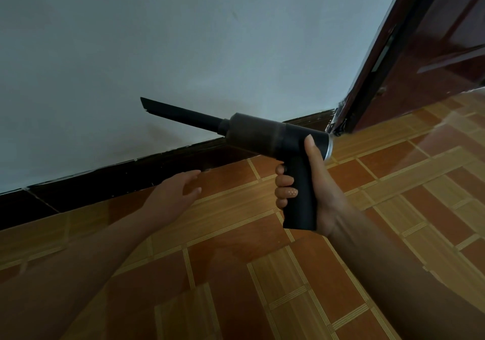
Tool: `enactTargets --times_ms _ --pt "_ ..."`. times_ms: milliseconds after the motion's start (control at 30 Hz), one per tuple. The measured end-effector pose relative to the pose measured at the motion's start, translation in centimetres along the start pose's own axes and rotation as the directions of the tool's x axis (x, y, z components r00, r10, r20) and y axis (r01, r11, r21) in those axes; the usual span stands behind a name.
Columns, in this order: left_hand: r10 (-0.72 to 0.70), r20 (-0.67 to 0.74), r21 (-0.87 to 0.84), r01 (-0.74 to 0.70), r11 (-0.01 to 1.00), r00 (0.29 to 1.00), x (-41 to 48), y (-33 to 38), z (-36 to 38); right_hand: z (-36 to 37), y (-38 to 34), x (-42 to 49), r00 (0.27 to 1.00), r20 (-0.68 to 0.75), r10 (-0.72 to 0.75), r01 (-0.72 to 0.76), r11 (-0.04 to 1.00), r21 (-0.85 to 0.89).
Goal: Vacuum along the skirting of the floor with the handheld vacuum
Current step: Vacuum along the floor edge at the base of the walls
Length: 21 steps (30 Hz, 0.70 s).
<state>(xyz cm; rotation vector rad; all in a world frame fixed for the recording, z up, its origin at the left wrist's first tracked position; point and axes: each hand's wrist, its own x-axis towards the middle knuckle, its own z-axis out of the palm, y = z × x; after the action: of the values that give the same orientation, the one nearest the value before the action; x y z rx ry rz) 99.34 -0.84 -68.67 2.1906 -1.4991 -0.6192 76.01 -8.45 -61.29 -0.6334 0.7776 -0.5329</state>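
Gripped at centre by the right hand (315,190), 4 fingers curled round the pistol handle and thumb laid up along the rear of the body: the black handheld vacuum (262,132), raised clear of the orange and tan tiled floor (236,261). Long crevice nozzle (181,115) aimed toward 10 o'clock, tip up in front of the pale wall (157,37). Beneath it, running from 8 o'clock to 2 o'clock, the dark skirting (105,179), apart from the nozzle tip. At 8 o'clock of the vacuum, the left hand (173,192), fingers loosely extended and apart, holding nothing, fingertips near the skirting. At 1 o'clock, a dark reddish door (433,51) by the skirting's far end.
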Motion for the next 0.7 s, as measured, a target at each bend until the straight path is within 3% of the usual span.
enactTargets --times_ms 400,567,700 --pt "-0.025 -0.004 -0.076 0.024 0.997 1.0 0.3 0.5 0.1 -0.7 0.2 0.3 1.0 0.021 -0.005 0.005 1.0 0.005" --pt "-0.063 -0.061 -0.308 0.041 0.95 0.996 1.6 1.7 -0.5 -1.3 -0.1 0.9 1.0 0.008 0.007 -0.007 1.0 0.011" --pt "-0.123 -0.136 -0.6 0.017 0.8 0.983 2.5 4.1 -2.3 -1.5 -0.9 1.5 1.0 -0.022 0.009 -0.009 1.0 -0.003"
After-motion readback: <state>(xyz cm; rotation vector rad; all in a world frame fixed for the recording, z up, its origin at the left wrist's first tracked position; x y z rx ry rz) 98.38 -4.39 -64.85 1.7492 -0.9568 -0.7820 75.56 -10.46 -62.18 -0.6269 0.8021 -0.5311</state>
